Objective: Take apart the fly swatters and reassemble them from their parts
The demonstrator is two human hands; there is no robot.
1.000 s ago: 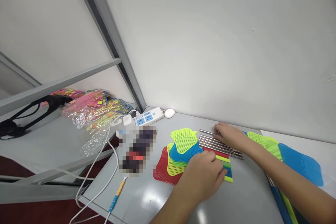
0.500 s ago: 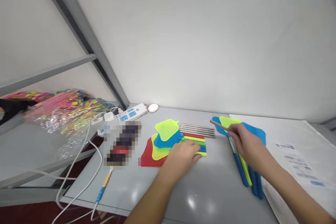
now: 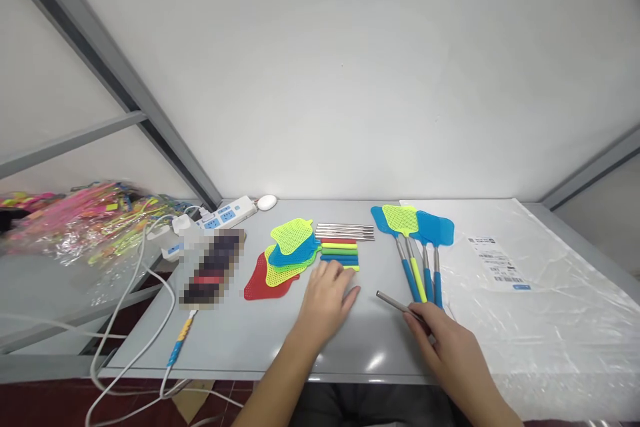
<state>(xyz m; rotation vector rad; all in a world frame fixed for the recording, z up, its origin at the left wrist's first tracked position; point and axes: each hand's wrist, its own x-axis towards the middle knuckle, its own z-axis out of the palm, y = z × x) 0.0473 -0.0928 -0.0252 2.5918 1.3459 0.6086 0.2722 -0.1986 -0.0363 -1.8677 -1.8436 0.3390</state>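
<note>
My right hand (image 3: 440, 340) grips a thin metal rod (image 3: 395, 302) near the table's front edge, its free end pointing left. My left hand (image 3: 325, 297) lies over the near end of a row of coloured handle grips (image 3: 340, 251); the thumb is apart and the fingertips reach the nearest yellow grip. Behind the grips several silver rods (image 3: 345, 232) lie side by side. Left of them, loose fly swatter heads in yellow (image 3: 290, 235), blue (image 3: 295, 252) and red (image 3: 263, 280) overlap. Several fly swatters with handles (image 3: 413, 280) lie to the right, partly behind my right hand.
A white plastic bag (image 3: 550, 320) with a printed label covers the table's right side. At left are a power strip (image 3: 230, 213), a blurred-out dark object (image 3: 215, 267) and white cables (image 3: 170, 320). Bagged colourful items (image 3: 100, 213) sit beyond the metal frame.
My right hand has brought the metal rod down from above the fly swatters, towards the front edge. My left hand has drawn back slightly from the grips. The camera view has shifted.
</note>
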